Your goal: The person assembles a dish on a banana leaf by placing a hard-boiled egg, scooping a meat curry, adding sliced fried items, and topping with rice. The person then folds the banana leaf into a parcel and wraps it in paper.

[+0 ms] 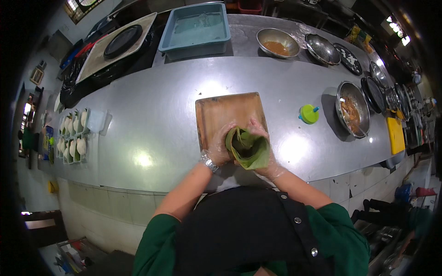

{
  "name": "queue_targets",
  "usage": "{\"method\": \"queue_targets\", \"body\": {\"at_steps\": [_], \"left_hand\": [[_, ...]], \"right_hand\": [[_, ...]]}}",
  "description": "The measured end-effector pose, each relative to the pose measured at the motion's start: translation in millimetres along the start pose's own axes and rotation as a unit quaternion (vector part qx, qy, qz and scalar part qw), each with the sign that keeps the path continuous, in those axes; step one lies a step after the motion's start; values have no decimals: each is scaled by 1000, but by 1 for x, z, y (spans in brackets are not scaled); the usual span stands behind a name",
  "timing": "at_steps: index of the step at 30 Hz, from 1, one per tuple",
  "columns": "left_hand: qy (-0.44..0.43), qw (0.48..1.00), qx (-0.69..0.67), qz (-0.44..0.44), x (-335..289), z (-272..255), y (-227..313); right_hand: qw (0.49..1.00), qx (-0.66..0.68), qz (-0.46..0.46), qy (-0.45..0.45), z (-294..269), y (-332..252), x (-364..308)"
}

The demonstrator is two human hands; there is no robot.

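Both hands, in clear plastic gloves, are closed around a green leaf (258, 158) curled into an open-topped cup or cone. My left hand (220, 146) grips its left side, and my right hand (271, 168) wraps its right side, fingers raised behind the rim. Whether anything lies deep inside the leaf is too dark to make out. Beneath and just beyond them is a square brown wooden board (223, 108) with a raised edge, resting on the steel table (161, 115). A watch (209, 162) circles my left wrist.
To the right stand a lime-green lidded container (309, 114) with blue parts and a steel bowl (342, 120) of saucy orange-brown food. Clear trays (69, 138) of pale rounded pieces sit at left. Along the back are a blue-grey basin (172, 46) and a steel bowl (264, 39) of orange liquid.
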State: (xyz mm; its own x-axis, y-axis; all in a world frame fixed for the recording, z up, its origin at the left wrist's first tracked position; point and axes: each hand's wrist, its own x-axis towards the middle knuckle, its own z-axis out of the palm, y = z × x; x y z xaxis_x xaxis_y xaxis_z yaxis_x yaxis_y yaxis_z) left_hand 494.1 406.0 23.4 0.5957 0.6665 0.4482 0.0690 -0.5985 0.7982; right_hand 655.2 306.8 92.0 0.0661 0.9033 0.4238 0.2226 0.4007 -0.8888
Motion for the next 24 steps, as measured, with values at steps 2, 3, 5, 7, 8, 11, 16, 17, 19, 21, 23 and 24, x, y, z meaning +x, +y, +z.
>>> {"method": "queue_targets", "body": {"at_steps": [2, 3, 5, 7, 8, 11, 16, 17, 19, 21, 23, 24], "left_hand": [[-28, 996, 38, 75, 24, -11, 8], [-96, 994, 28, 46, 33, -17, 18], [-165, 982, 71, 53, 44, -19, 24], [-269, 946, 114, 138, 65, -21, 28], [-263, 951, 98, 126, 64, -22, 27], [-248, 960, 79, 106, 60, -22, 25], [-194, 971, 86, 107, 46, -10, 25], [-185, 973, 100, 91, 43, -8, 28], [-165, 976, 128, 62, 39, -4, 35], [-172, 968, 140, 121, 40, 1, 31], [-170, 975, 102, 101, 38, 6, 26], [-167, 983, 58, 50, 36, 8, 23]], "right_hand": [[946, 265, 171, -68, -19, -9, 15], [800, 482, 358, 0, -24, -31, 21], [942, 239, 230, -44, -22, -27, 20], [988, -1, -38, -153, -31, -30, 32], [968, -96, -178, -152, -35, -34, 40], [968, -81, -171, -165, -37, -27, 38], [980, -125, 6, -157, -41, -14, 22], [985, -71, 62, -143, -39, -18, 24], [978, 37, 172, -113, -36, -29, 33], [962, 95, 217, -134, -40, -22, 36], [943, 132, 257, -163, -45, -20, 45], [948, 71, 242, -195, -46, -18, 53]]}}
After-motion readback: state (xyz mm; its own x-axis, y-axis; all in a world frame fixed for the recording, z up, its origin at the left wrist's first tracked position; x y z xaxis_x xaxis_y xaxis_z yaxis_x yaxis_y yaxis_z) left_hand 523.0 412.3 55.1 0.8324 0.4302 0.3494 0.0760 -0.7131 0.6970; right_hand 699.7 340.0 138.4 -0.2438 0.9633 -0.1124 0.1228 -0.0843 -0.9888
